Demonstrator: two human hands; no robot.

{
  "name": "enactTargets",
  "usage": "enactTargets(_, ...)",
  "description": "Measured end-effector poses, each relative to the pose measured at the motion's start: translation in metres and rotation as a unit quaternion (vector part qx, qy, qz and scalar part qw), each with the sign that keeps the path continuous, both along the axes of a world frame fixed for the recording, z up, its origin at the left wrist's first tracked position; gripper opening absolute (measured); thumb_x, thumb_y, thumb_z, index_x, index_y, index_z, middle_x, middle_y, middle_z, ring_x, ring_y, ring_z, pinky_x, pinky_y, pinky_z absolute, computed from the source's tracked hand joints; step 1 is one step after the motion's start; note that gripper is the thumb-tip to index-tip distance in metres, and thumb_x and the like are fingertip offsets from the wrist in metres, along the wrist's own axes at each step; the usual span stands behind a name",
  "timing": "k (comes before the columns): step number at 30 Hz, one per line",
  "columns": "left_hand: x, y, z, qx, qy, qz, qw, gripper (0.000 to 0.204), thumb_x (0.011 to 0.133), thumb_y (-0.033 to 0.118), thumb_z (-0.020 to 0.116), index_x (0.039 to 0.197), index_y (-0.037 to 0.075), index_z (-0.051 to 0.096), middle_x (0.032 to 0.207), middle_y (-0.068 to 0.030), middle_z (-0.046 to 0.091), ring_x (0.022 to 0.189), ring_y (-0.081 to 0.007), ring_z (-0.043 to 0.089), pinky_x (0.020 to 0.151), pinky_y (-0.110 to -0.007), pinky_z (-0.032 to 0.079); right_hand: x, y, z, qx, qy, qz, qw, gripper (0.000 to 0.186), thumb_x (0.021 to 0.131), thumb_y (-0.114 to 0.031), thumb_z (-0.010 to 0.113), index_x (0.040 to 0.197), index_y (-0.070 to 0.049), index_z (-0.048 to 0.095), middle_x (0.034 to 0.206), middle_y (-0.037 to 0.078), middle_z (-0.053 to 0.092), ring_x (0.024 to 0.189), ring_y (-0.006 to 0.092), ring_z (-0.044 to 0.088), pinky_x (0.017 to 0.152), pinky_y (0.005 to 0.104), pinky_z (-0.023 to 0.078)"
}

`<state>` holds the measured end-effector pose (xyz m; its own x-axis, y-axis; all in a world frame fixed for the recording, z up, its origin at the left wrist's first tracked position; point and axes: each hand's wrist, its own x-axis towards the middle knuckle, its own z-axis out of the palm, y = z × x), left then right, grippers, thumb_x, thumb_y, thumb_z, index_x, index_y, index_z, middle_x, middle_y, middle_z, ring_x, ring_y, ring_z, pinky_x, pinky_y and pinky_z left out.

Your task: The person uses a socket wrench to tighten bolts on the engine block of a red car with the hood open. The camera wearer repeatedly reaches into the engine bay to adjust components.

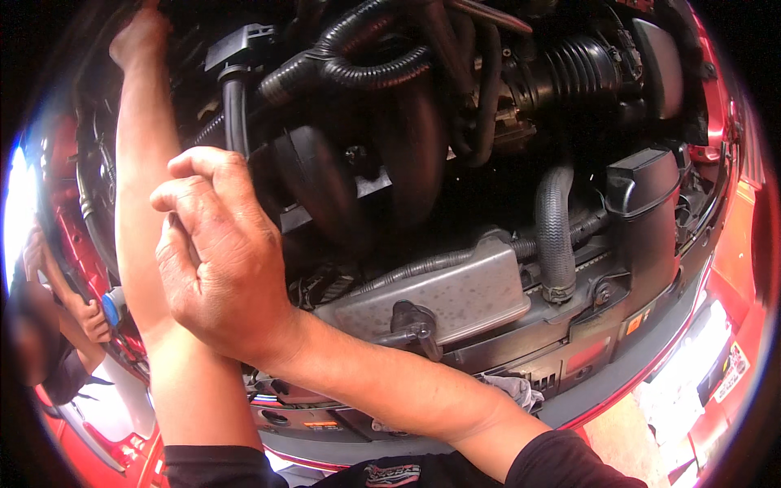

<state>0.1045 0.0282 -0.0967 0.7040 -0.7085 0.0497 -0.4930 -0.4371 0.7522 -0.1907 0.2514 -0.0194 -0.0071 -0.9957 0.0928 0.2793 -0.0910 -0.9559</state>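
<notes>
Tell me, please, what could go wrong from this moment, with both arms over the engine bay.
The bare left hand reaches into shadow, so it might scrape on something hard to see.
The right hand crosses over the left forearm in this view; the arms could hinder each other.
The grey cloth beside the right forearm could perhaps get brushed away.

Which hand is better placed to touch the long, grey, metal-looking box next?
Probably the right hand: it is nearer the long, grey, metal-looking box. The left hand is stretched far away, near the picture's top edge.
</notes>
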Motion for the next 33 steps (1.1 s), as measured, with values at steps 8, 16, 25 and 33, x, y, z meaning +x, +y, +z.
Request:
enactTargets(8, 0.093, -0.020, -0.020, -0.031, 0.290, -0.194, 0.937, 0.036, 0.096, 0.030, 0.060, 0.128, 0.014, 0.063, 0.084, -0.0051, 0.067, 0.083, -0.0226, 0.066, 0.078, -0.036, 0.053, 0.003, 0.001, 0.001, -0.009, 0.014, -0.004, 1.000, 0.023, 0.077, 0.012, 0.063, 0.098, 0.002, 0.063, 0.113, 0.019, 0.057, 0.088, 0.0289, 0.065, 0.072, 0.0332, 0.054)
enactTargets(16, -0.013, -0.003, -0.001, -0.106, 0.024, -0.004, 0.994, 0.043, 0.098, 0.030, 0.055, 0.132, 0.004, 0.060, 0.089, -0.0130, 0.066, 0.079, -0.0246, 0.064, 0.074, -0.036, 0.054, 0.000, -0.001, -0.003, -0.041, 0.042, -0.023, 0.998, 0.024, 0.078, 0.012, 0.062, 0.099, 0.002, 0.063, 0.112, 0.019, 0.058, 0.091, 0.0295, 0.065, 0.074, 0.0333, 0.054)
enactTargets(25, 0.037, -0.017, -0.025, 0.005, 0.077, -0.171, 0.982, 0.041, 0.093, 0.028, 0.063, 0.126, 0.004, 0.062, 0.094, -0.0154, 0.069, 0.078, -0.0267, 0.066, 0.075, -0.037, 0.054, 0.002, -0.002, -0.005, -0.026, 0.045, -0.004, 0.999, 0.025, 0.078, 0.012, 0.062, 0.099, 0.001, 0.064, 0.112, 0.017, 0.058, 0.089, 0.0248, 0.064, 0.073, 0.0310, 0.053)
enactTargets(33, -0.020, 0.002, 0.002, -0.243, 0.262, 0.080, 0.931, 0.039, 0.088, 0.026, 0.070, 0.120, 0.005, 0.064, 0.088, -0.0144, 0.069, 0.073, -0.0265, 0.067, 0.072, -0.039, 0.055, 0.002, 0.002, 0.001, -0.016, 0.029, 0.013, 0.999, 0.023, 0.079, 0.012, 0.062, 0.099, 0.000, 0.064, 0.111, 0.015, 0.058, 0.086, 0.0222, 0.064, 0.071, 0.0298, 0.053)
